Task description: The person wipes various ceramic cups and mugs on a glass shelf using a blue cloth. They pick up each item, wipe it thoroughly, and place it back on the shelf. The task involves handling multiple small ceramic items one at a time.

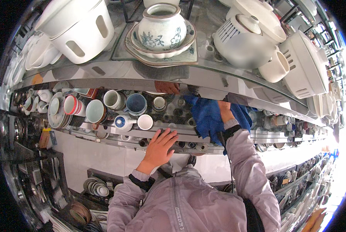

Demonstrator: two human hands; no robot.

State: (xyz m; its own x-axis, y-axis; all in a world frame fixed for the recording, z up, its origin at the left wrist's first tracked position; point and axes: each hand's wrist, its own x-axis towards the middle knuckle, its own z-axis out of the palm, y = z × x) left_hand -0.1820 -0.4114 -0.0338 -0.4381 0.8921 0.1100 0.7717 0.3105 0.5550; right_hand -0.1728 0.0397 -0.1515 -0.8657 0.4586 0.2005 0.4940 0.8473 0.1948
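My right hand (225, 110) reaches in under the upper shelf and holds a crumpled blue cloth (206, 117). Its fingers are mostly hidden by the shelf edge and the fabric. The cloth rests over the middle shelf and drapes past its front edge. My left hand (160, 149) holds nothing; its fingers are spread by the front edge of that shelf, though whether they touch the glass I cannot tell. Just beyond the fingertips stands a small white cup (145, 122), beside a blue-and-white ceramic pot with a handle (123, 123). Behind them is a dark blue mug (136, 103).
Above, a glass shelf (100, 66) holds a flower-painted jar (163, 34) on stacked dishes, a white slotted ceramic stand (80, 37) and a lidded pot (233, 34). A red-striped cup (74, 105) and stacked plates (57, 116) stand left. More shelves of ceramics lie behind me.
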